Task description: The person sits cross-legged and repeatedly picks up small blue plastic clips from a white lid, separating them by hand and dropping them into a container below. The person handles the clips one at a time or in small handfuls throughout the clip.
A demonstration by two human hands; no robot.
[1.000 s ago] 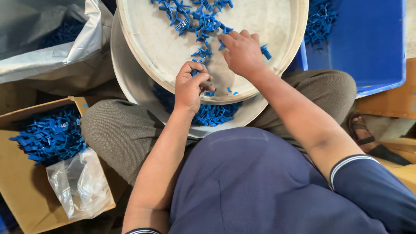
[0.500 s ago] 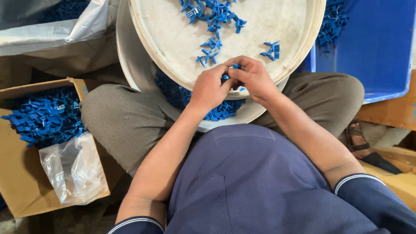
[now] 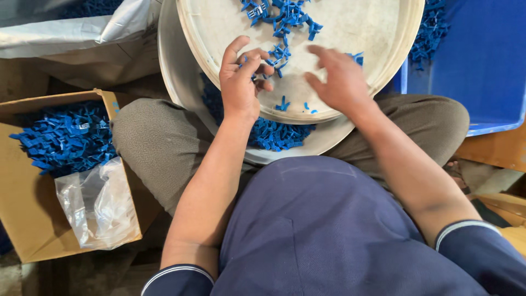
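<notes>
Cluttered floor — cardboard box [image 3: 33, 219], blue bin [image 3: 482, 66], round cream tray [image 3: 350, 33]

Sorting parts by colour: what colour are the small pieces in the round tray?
Blue pieces, clearest in the head view.

The person wore a navy short-sleeved shirt [image 3: 323, 230], each sleeve cuff edged with a thin pale stripe. The trousers [image 3: 159, 142] were a grey-brown, finely textured cloth. Both forearms were bare from the cuffs down. The left hand [image 3: 241, 82] and right hand [image 3: 339, 82] carried no gloves, rings or watch.
</notes>
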